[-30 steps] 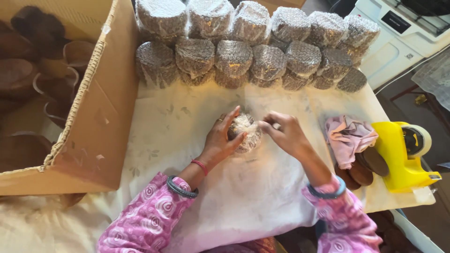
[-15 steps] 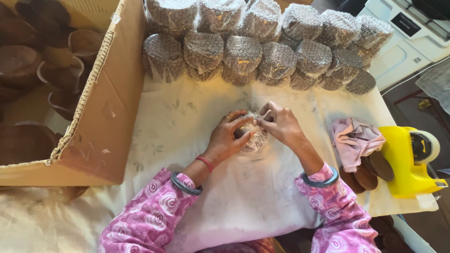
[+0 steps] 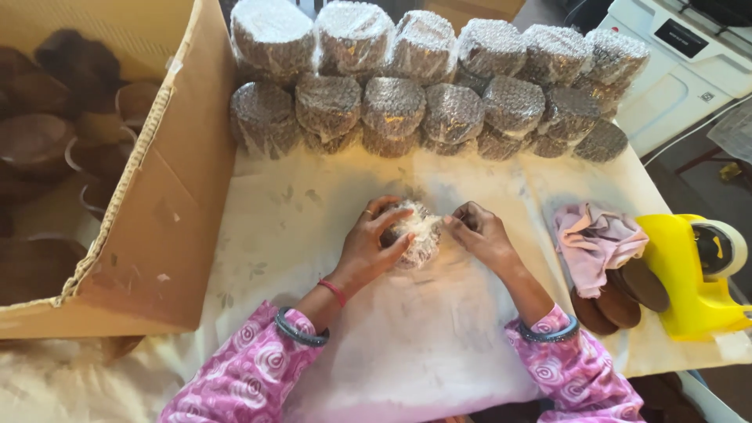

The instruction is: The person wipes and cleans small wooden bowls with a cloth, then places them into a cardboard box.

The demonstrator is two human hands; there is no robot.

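Bubble wrap covers a small round bundle (image 3: 413,233) that sits on the tabletop (image 3: 313,204) between both hands. The left hand (image 3: 370,244) cups it from the side, fingers curled over the top and grasping the wrap. The right hand (image 3: 478,233) pinches the wrap's loose edge at the bundle's right side, fingers closed on it.

By the look of it, the wrapping of this piece is well under way but not finished: the wrap is around the object, yet its edge is still held rather than fastened down. Behind the hands, two rows of wrapped bundles (image 3: 423,86) are stacked along the back of the tabletop, so many pieces look done. An open cardboard box (image 3: 157,204) at the left holds brown unwrapped bowls (image 3: 35,141), so plenty seems left. A yellow tape dispenser (image 3: 693,274) rests at the right, near a pink cloth (image 3: 595,239) and a few brown discs (image 3: 619,298).

Compared with half a second ago, the hands have stayed on the bundle in nearly the same place; the right hand's fingers have shifted slightly along the edge.
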